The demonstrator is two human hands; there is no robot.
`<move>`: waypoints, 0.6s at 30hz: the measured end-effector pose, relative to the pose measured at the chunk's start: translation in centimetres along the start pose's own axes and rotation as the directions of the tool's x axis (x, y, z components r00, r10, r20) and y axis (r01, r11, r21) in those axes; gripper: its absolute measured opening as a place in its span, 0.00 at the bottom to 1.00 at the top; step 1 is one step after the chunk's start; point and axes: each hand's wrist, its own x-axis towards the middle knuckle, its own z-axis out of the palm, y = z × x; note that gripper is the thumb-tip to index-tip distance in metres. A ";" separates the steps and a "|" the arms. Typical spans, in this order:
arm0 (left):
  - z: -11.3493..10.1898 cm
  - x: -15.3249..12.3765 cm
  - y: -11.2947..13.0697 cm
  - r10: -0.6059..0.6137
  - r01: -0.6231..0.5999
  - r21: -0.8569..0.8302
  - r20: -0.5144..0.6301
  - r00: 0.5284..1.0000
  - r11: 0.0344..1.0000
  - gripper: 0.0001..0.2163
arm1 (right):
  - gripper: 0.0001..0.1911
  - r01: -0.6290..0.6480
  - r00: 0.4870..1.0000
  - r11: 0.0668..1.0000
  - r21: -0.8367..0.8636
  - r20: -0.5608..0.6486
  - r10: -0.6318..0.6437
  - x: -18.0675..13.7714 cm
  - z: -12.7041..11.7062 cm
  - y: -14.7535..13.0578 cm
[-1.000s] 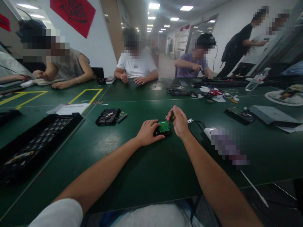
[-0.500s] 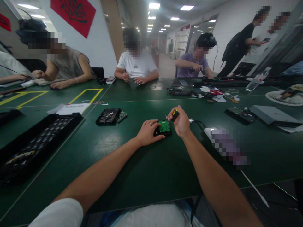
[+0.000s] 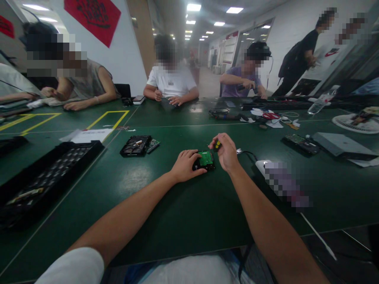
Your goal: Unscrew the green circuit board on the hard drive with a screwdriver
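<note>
A hard drive [image 3: 206, 159] with a green circuit board on its upper face lies flat on the green table. My left hand [image 3: 184, 165] grips its left side, thumb along the near edge and fingers over the far edge. Above the drive's right end, my right hand [image 3: 227, 153] is closed around a screwdriver with a yellow and black handle [image 3: 218, 145]. The screwdriver's tip is too small to make out, so I cannot tell whether it touches the drive.
To the left are an opened drive [image 3: 135, 146], a loose circuit board [image 3: 153, 146] and a long black tray [image 3: 50, 179]. At right lie a white power bank-like device [image 3: 262, 165] with a cable, another drive [image 3: 301, 144] and a grey box [image 3: 343, 144]. Several people sit or stand beyond.
The fingers of my right hand have shifted around the screwdriver handle, which has turned and dropped slightly. My left hand and the hard drive stay in place.
</note>
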 end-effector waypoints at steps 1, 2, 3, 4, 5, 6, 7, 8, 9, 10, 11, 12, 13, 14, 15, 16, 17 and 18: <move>0.0 0.0 0.0 -0.003 0.003 -0.001 0.001 1.000 1.000 0.31 | 0.17 -0.002 1.000 1.000 -0.004 0.012 0.002 0.0 0.0 0.0; 0.0 0.0 0.0 -0.006 0.006 -0.002 0.002 1.000 1.000 0.31 | 0.17 -0.001 1.000 1.000 -0.003 0.023 0.001 -0.1 0.1 0.0; -0.1 0.0 0.1 -0.008 0.008 -0.002 0.002 1.000 1.000 0.31 | 0.18 0.002 0.999 1.000 0.002 0.034 -0.002 -0.1 0.1 0.0; -0.1 0.0 0.1 -0.009 0.009 -0.003 0.000 1.000 1.000 0.31 | 0.19 0.005 0.999 1.000 0.008 0.043 -0.005 -0.1 0.2 0.0; -0.1 0.0 0.1 -0.009 0.009 -0.003 -0.001 1.000 1.000 0.31 | 0.20 0.006 0.999 1.000 0.012 0.048 -0.007 -0.1 0.2 0.0; -0.1 0.0 0.1 -0.006 0.006 -0.003 -0.001 1.000 1.000 0.31 | 0.20 0.007 0.999 1.000 0.015 0.046 -0.007 -0.1 0.2 -0.1; -0.1 0.0 0.1 -0.003 0.003 -0.002 -0.001 1.000 1.000 0.31 | 0.20 0.006 0.999 1.000 0.016 0.039 -0.007 -0.1 0.2 -0.1; -0.1 0.0 0.1 0.000 0.000 -0.001 0.000 1.000 1.000 0.31 | 0.19 0.006 1.000 1.000 0.012 0.026 -0.007 -0.1 0.2 -0.1; -0.1 0.0 0.1 0.001 -0.001 0.001 0.000 1.000 1.000 0.31 | 0.17 0.008 1.000 1.000 0.006 0.012 -0.008 -0.1 0.2 -0.1; -0.1 0.0 0.1 0.001 -0.001 0.003 -0.001 1.000 1.000 0.31 | 0.16 0.012 1.000 1.000 0.000 -0.003 -0.012 -0.1 0.2 -0.1; -0.1 0.0 0.0 0.000 0.000 0.004 -0.003 1.000 1.000 0.31 | 0.16 0.013 1.000 1.000 -0.004 -0.016 -0.013 -0.1 0.2 -0.1; 0.0 0.0 0.0 0.000 0.000 0.006 -0.007 1.000 1.000 0.31 | 0.16 0.012 1.000 1.000 -0.005 -0.028 -0.012 -0.1 0.3 -0.1; 0.0 0.0 0.0 0.002 -0.002 0.008 -0.008 1.000 1.000 0.31 | 0.16 0.009 0.999 1.000 -0.005 -0.038 -0.009 -0.1 0.3 -0.1; 0.0 -0.1 0.0 0.004 -0.004 0.009 -0.008 1.000 1.000 0.31 | 0.16 0.003 0.999 1.000 -0.004 -0.044 -0.004 -0.1 0.4 0.0; 0.0 -0.1 0.0 0.005 -0.005 0.010 -0.008 1.000 1.000 0.31 | 0.17 -0.001 0.999 1.000 -0.002 -0.047 0.001 -0.2 0.5 0.0; 0.0 -0.1 0.0 0.005 -0.005 0.009 -0.007 1.000 1.000 0.32 | 0.17 -0.005 0.999 1.000 -0.001 -0.047 0.005 -0.2 0.6 0.0; -0.1 -0.1 0.1 0.004 -0.004 0.008 -0.006 1.000 1.000 0.31 | 0.17 -0.007 0.999 1.000 0.000 -0.044 0.007 -0.2 0.6 0.0; -0.1 -0.1 0.1 0.002 -0.002 0.006 -0.005 1.000 1.000 0.31 | 0.17 -0.009 0.999 1.000 0.004 -0.039 0.009 -0.2 0.7 0.0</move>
